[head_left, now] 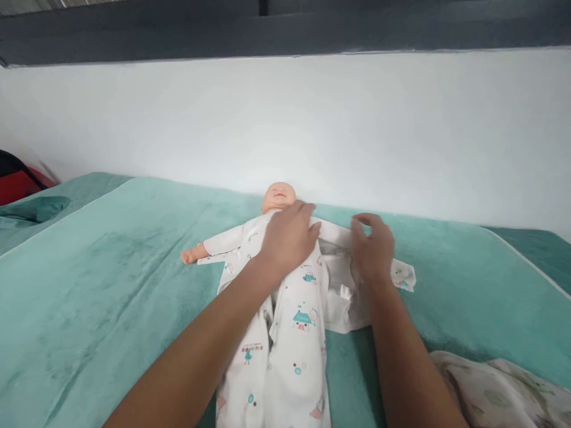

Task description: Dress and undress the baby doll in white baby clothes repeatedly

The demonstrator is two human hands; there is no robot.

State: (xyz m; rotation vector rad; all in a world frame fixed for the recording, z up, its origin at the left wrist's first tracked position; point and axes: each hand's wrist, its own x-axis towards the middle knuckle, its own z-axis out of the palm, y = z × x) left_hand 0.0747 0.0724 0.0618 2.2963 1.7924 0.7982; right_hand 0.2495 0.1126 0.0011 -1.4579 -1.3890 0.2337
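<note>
A baby doll (pixel 279 195) lies on its back, head toward the wall, in a white one-piece baby suit (pixel 298 333) with small coloured prints. My left hand (pixel 291 236) rests on its upper chest near the neck, thumb and fingers apart. At the right, my right hand (pixel 373 246) is curled round the doll's white-sleeved arm (pixel 335 233); the doll's hand there is hidden. One front panel (pixel 341 291) of the suit is spread out beside the body, and a printed sleeve end (pixel 404 276) lies beyond my right hand. The doll's other hand (pixel 191 254) shows bare at the left.
The doll lies on a green plush cover (pixel 134 279) with seam lines. A crumpled patterned cloth (pixel 499 389) lies at the lower right. A white wall (pixel 285 119) rises behind, under a dark ledge (pixel 285 35). A red and black item (pixel 18 178) stands at the far left.
</note>
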